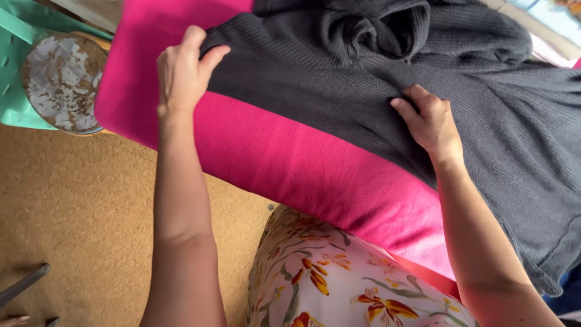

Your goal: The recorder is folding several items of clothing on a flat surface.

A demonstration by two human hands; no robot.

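Grey sweater (pixel 363 79) under both hands, seemingly.

sunlit cork floor (pixel 78 200) — teal chair (pixel 15 91) at left.

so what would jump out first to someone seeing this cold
The bright pink blanket running across the middle, with a dark grey knitted sweater spread over it at upper right. The left hand grips the sweater's edge and the right hand presses on the knit.
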